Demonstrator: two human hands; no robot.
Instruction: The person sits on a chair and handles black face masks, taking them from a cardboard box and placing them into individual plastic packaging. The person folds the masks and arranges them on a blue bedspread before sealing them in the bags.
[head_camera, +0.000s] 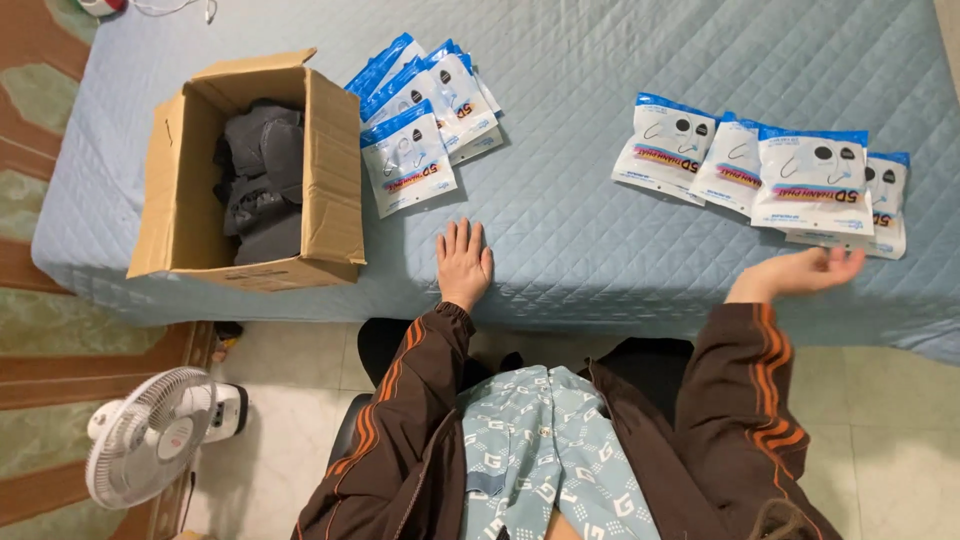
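On bed quilt, L hand flat, empty grip, R hand open nr packets.

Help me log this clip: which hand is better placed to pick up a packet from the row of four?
Probably the right hand: it hovers open at the near edge of the row of packets. The left hand lies flat on the quilted cover, nearer the other pile.
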